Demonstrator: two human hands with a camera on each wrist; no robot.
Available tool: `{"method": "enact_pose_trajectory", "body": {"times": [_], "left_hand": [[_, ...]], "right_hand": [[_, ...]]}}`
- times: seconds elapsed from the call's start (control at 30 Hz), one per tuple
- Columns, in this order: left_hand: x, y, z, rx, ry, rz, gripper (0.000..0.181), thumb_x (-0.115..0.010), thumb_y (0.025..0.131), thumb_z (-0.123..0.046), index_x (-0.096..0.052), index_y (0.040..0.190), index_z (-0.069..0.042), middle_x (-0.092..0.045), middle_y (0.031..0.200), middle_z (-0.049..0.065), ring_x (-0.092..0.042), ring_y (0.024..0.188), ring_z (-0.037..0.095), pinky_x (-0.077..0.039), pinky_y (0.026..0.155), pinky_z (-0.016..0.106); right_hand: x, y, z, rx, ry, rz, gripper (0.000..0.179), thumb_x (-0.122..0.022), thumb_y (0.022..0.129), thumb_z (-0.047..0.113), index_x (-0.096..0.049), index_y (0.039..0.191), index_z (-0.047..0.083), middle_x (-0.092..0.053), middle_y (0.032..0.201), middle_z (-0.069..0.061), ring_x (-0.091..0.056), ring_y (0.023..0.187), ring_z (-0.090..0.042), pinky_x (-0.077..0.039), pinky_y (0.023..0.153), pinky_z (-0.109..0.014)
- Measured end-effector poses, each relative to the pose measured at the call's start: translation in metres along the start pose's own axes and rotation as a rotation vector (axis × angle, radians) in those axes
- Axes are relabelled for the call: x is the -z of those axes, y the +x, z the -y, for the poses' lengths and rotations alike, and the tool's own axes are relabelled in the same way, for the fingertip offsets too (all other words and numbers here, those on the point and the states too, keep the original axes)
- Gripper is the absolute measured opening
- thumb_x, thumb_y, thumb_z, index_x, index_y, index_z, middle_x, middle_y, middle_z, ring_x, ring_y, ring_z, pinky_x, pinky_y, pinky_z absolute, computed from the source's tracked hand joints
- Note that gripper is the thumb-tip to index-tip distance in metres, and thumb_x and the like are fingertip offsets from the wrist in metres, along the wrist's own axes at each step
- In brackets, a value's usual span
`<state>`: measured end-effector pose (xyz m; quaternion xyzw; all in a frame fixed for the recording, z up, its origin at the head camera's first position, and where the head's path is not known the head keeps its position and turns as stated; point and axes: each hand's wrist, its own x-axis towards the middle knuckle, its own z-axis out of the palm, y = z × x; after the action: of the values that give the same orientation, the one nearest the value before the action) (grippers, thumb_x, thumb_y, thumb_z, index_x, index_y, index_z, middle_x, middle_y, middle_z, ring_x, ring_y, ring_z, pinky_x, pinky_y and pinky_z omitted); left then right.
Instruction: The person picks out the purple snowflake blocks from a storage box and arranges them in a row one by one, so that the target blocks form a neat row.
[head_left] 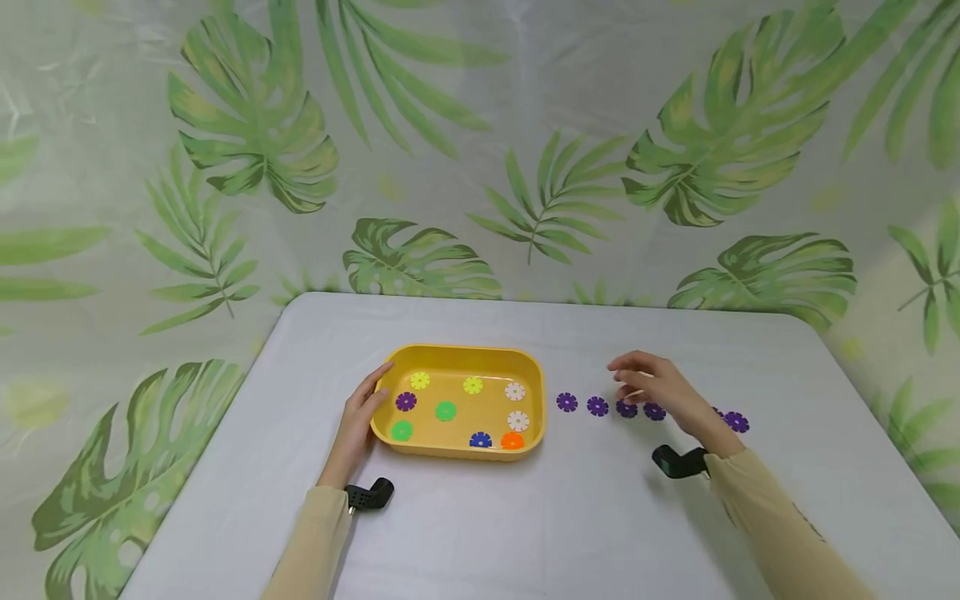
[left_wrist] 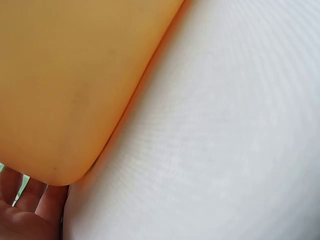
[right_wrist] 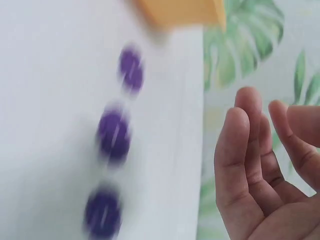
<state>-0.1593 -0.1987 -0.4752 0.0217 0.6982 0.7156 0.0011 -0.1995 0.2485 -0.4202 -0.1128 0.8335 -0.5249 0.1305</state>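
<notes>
My left hand [head_left: 357, 421] holds the left end of a yellow plastic tray [head_left: 457, 455], with finger and thumb tips at its rim. In the left wrist view, several fingers [left_wrist: 34, 197] lie against the outside of the tray wall. My right hand [head_left: 663, 392] is raised above a row of purple snowflake discs [head_left: 597, 406] right of the tray. Its fingers are loosely bent, with nothing between them in the right wrist view. Several discs appear there, blurred, including one purple disc [right_wrist: 114, 134]. The hand and wrist partly cover the row in the head view.
Inside the tray lie notched discs: yellow [head_left: 472, 385], white [head_left: 517, 421], green [head_left: 446, 411], purple [head_left: 406, 402], blue [head_left: 480, 440] and orange [head_left: 512, 441]. A white-covered table [head_left: 465, 533] supports everything. Behind it hangs a leaf-patterned cloth [head_left: 420, 183]. Each wrist wears a black camera [head_left: 678, 461].
</notes>
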Motion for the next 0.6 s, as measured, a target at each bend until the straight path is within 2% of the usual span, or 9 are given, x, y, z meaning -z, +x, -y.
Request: {"method": "enact_pose_trajectory", "body": {"times": [0.17, 0.33, 0.47, 0.6], "left_hand": [[0.0, 0.0, 0.0, 0.0, 0.001, -0.004, 0.043, -0.043, 0.102, -0.012, -0.041, 0.145, -0.008, -0.029, 0.153, 0.004, -0.018, 0.142, 0.015, -0.015, 0.116, 0.031], [-0.001, 0.0, -0.001, 0.004, 0.009, -0.005, 0.044, -0.043, 0.102, -0.012, -0.04, 0.146, -0.007, -0.029, 0.154, 0.005, -0.018, 0.142, 0.016, -0.015, 0.116, 0.031], [-0.001, 0.001, 0.0, 0.008, 0.009, -0.008, 0.044, -0.043, 0.102, -0.011, -0.04, 0.146, -0.008, -0.029, 0.154, 0.004, -0.018, 0.142, 0.015, -0.016, 0.116, 0.03], [0.003, 0.006, 0.011, 0.009, -0.004, -0.006, 0.044, -0.043, 0.102, -0.011, -0.04, 0.146, -0.009, -0.028, 0.154, 0.004, -0.018, 0.142, 0.015, -0.016, 0.116, 0.031]], "right_hand": [[-0.055, 0.034, 0.039, 0.026, 0.028, 0.168, 0.033, -0.051, 0.1, 0.017, -0.053, 0.12, -0.009, -0.055, 0.11, -0.026, -0.062, 0.086, -0.031, -0.056, 0.079, -0.041], [-0.107, 0.06, 0.071, 0.036, 0.065, 0.326, 0.029, -0.05, 0.099, 0.014, -0.056, 0.118, -0.008, -0.055, 0.113, -0.027, -0.062, 0.089, -0.038, -0.056, 0.08, -0.043], [-0.143, 0.079, 0.085, 0.036, 0.117, 0.433, 0.029, -0.049, 0.1, 0.015, -0.057, 0.119, -0.006, -0.054, 0.118, -0.028, -0.061, 0.095, -0.043, -0.055, 0.083, -0.044], [-0.176, 0.097, 0.092, -0.004, 0.126, 0.508, 0.032, -0.048, 0.1, 0.014, -0.054, 0.123, -0.007, -0.053, 0.122, -0.028, -0.061, 0.097, -0.042, -0.055, 0.083, -0.042]]}}
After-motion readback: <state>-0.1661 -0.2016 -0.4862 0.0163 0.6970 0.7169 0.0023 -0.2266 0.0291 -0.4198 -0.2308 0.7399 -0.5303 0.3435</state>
